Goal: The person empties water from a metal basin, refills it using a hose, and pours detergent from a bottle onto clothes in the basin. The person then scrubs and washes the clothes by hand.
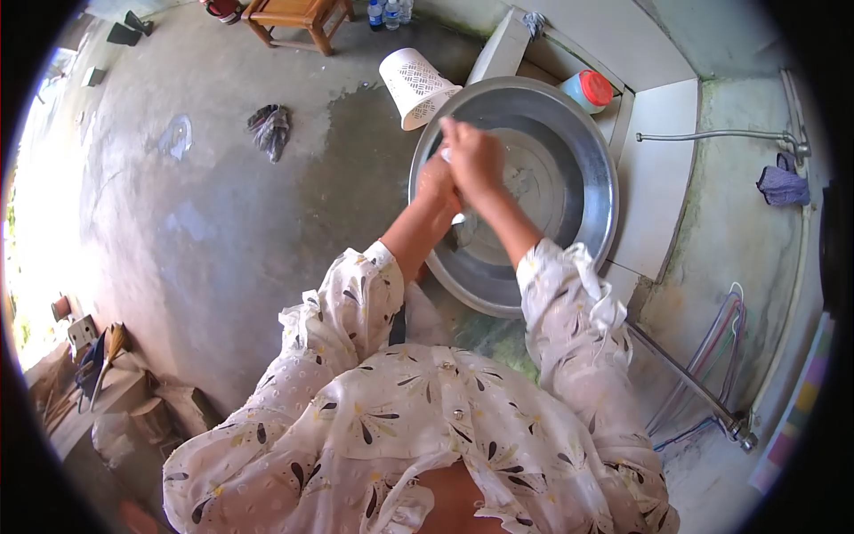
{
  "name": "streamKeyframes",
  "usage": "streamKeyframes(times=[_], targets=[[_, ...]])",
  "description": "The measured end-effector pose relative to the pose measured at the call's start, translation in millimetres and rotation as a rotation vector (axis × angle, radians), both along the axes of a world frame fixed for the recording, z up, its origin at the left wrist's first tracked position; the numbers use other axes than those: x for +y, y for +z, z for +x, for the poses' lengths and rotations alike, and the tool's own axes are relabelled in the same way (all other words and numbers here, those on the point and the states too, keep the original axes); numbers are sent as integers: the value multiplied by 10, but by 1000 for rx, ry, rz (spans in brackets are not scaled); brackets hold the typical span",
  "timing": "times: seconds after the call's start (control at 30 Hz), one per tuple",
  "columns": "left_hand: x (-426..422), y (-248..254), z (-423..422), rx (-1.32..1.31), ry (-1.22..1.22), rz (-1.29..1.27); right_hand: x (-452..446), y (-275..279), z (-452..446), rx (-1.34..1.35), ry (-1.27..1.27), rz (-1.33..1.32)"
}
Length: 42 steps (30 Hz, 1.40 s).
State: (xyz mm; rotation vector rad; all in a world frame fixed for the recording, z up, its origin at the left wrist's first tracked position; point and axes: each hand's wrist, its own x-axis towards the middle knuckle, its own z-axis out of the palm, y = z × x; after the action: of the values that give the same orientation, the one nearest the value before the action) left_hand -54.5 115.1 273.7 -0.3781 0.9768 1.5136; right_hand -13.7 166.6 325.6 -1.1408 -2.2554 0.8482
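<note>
My left hand (434, 185) and my right hand (477, 162) are pressed together above the left side of a large round metal basin (584, 178). Both are closed around what looks like a white cloth (458, 218). Only small white bits of it show between and below my fingers, the rest being hidden. The fingers of my right hand are slightly blurred. Water appears to lie in the basin, with a pale, indistinct patch (525, 182) near its middle.
Beside the basin a white perforated basket (411, 82) lies tipped over. A red-lidded jar (590, 91) stands behind it. A dark crumpled cloth (269, 132) is on the wet floor. On the right wall are a metal tap pipe (712, 136) and a hanging purple cloth (783, 184).
</note>
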Motion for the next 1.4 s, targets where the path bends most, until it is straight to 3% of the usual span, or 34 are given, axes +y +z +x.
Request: streamKeyframes(times=[0.03,0.07,0.17,0.2,0.23,0.33,0.4,0.47,0.53,0.6,0.67,0.7,0.77,0.83,0.93,0.97,1.0,1.07,1.13,1.2,1.27,1.33,1.37,1.4], targets=[[-162,-153,-88,-102,117,360,-233,138,-57,10,105,37],[-223,-123,-90,-53,103,309,-392,211,-93,18,211,73],[-313,3,-167,106,60,159,-290,41,-262,15,216,151],[-342,37,-176,155,39,103,-99,-21,-287,72,117,-61],[-229,56,-176,37,25,-70,117,-207,-285,-3,89,-44],[-286,0,-289,-52,143,110,59,-307,-426,-74,138,96],[-363,-540,-413,29,206,369,-358,48,-531,-15,267,167],[-435,-740,-418,-217,452,770,-677,149,-548,-78,365,162],[-640,-662,-459,329,115,481,-463,-83,-673,-7,314,155],[-463,-25,-497,91,133,19,-71,-299,-803,-15,201,97],[-436,221,-547,-109,166,-8,-33,-414,-876,-130,168,113],[-390,91,-538,457,-44,-363,-53,-330,-920,-192,152,124],[-242,-475,-545,1576,-500,-1067,-436,-51,-939,-54,361,169],[-327,-552,-551,1576,-397,-987,-694,62,-928,2,454,160],[-696,-158,-713,-182,499,273,-578,-53,-1064,-58,414,156],[-654,-373,-742,106,178,-42,-323,-267,-1098,-151,383,206],[-602,-155,-715,-44,319,-20,-156,-454,-1141,-239,352,261],[-620,14,-808,-59,273,-56,-217,-455,-1196,-188,337,243],[-662,-464,-797,24,413,257,-509,-175,-1211,-109,381,89],[-741,-622,-797,101,487,538,-853,-137,-1147,-42,534,236],[-767,-474,-836,178,502,803,-792,-118,-1214,-35,510,293],[-825,-255,-818,55,225,31,-554,-205,-1301,-135,429,269],[-801,-202,-746,166,221,65,-266,-461,-1365,-232,388,274],[-737,40,-849,-106,234,-48,-65,-697,-1381,-333,346,272]])
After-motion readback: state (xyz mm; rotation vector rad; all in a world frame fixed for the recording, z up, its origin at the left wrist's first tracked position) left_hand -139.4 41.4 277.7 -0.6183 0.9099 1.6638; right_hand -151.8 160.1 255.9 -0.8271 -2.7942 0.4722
